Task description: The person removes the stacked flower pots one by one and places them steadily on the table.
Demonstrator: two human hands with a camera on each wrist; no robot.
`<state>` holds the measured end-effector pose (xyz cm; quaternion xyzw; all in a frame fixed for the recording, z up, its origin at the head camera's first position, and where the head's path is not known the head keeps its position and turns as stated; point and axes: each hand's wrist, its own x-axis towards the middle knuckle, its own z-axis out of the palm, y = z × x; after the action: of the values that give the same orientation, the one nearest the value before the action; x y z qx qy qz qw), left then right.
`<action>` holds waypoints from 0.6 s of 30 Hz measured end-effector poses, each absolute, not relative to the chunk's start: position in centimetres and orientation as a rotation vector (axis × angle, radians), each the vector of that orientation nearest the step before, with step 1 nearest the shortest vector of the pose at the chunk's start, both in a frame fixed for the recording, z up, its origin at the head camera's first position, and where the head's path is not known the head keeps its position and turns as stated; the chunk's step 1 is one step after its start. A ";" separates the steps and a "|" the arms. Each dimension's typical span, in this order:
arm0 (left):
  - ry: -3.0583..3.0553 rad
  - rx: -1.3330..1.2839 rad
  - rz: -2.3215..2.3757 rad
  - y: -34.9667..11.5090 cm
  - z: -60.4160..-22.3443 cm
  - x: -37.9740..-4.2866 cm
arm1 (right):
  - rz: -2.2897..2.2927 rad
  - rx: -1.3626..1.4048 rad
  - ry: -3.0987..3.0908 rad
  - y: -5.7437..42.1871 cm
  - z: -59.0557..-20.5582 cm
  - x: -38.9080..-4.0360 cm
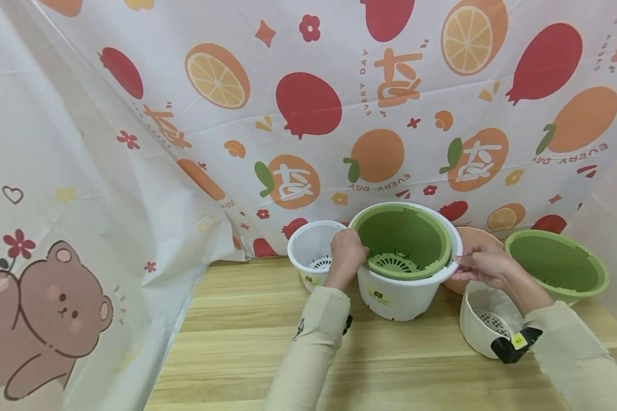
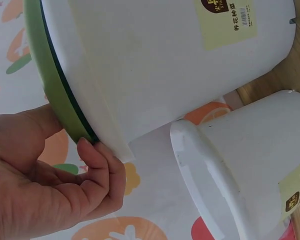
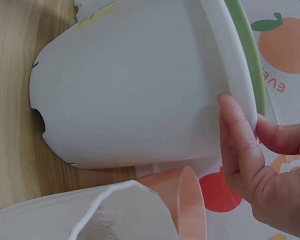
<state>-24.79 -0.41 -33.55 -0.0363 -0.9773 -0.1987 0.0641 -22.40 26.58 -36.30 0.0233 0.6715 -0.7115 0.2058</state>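
A green flowerpot point(image 1: 408, 237) with a slotted base sits inside a larger white flowerpot point(image 1: 402, 297), its rim slightly above the white one at the back. On the left side, my left hand point(image 1: 347, 254) grips the green rim, thumb over it and curled fingertips against the white rim, as the left wrist view shows. My right hand point(image 1: 485, 265) pinches the white rim point(image 3: 237, 65) on the opposite side, thumb on top and fingers along the outer wall.
Left of the nested pair stands a smaller white pot point(image 1: 308, 245). To the right are a peach pot point(image 1: 475, 233), a cream pot with a perforated base point(image 1: 475, 331), and another green pot point(image 1: 555, 260). A fruit-print curtain point(image 1: 308, 142) hangs behind the wooden table point(image 1: 247, 342).
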 end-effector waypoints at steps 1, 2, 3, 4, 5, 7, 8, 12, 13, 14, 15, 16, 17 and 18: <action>-2.960 -0.101 -0.609 -0.4 -33.6 -24.9 | -1.982 0.060 1.873 26.6 -36.3 -22.4; -2.967 -0.095 -0.614 -0.4 -33.6 -24.9 | -1.984 0.060 1.875 26.6 -36.3 -22.4; -2.974 -0.087 -0.618 -0.4 -33.6 -24.9 | -1.985 0.061 1.878 26.6 -36.3 -22.4; -2.982 -0.078 -0.618 -0.4 -33.6 -25.0 | -1.987 0.057 1.878 26.6 -36.3 -22.4; -2.989 -0.071 -0.619 -0.4 -33.6 -25.0 | -1.986 0.055 1.881 26.6 -36.2 -22.3; -2.997 -0.064 -0.612 -0.4 -33.6 -25.0 | -1.982 0.054 1.883 26.6 -36.2 -22.3; -2.999 -0.061 -0.610 -0.4 -33.5 -25.0 | -1.982 0.057 1.882 26.6 -36.2 -22.3; -3.007 -0.055 -0.612 -0.5 -33.4 -25.0 | -1.971 0.048 1.883 26.6 -36.1 -22.3; -3.007 -0.058 -0.605 -0.5 -33.3 -24.9 | -1.968 0.053 1.885 26.5 -36.1 -22.3; -3.009 -0.060 -0.604 -0.5 -33.3 -24.9 | -1.965 0.052 1.887 26.6 -36.1 -22.3; -3.008 -0.063 -0.605 -0.5 -33.3 -24.9 | -1.962 0.053 1.890 26.6 -36.1 -22.3; -3.007 -0.069 -0.596 -0.6 -33.2 -24.9 | -1.959 0.057 1.892 26.6 -36.1 -22.3; -3.006 -0.073 -0.596 -0.6 -33.2 -24.9 | -1.956 0.055 1.893 26.6 -36.1 -22.3; -3.005 -0.077 -0.591 -0.6 -33.2 -24.8 | -1.955 0.059 1.894 26.7 -36.1 -22.3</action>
<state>-24.85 -0.62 -33.16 -0.0252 -0.9802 -0.1927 0.0390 -22.33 26.65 -36.11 0.0212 0.6804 -0.7024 0.2081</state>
